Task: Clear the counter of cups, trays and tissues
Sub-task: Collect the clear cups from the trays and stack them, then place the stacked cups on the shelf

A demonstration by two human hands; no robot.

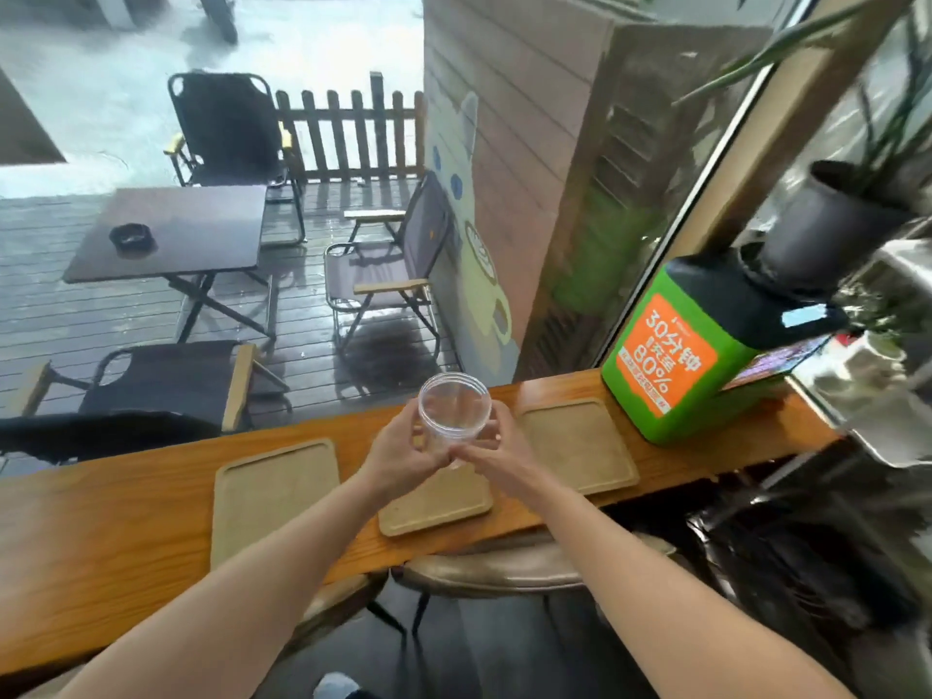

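- A clear plastic cup (452, 413) was held above the wooden counter (126, 517) by both hands, its open mouth tilted toward the camera and nothing visible inside it.
- The left hand (403, 454) was wrapped around the cup's left side, fingers closed on the wall.
- The right hand (497, 443) was clamped on the cup's right side — the fingertips of the two hands met just under its base.
- Three flat tan trays lay on the counter: a left tray (275, 491), a middle tray (439, 502) directly beneath the hands and partly hidden by them, and a right tray (580, 449).
- All three trays were seen bare, set apart from one another.
- A green box with an orange label (676, 365) stood on the counter just right of the right tray.
- Beyond the glass, a dark table with an ashtray (132, 238) and folding chairs were seen on a wet deck.
- No tissues could be made out on the counter.
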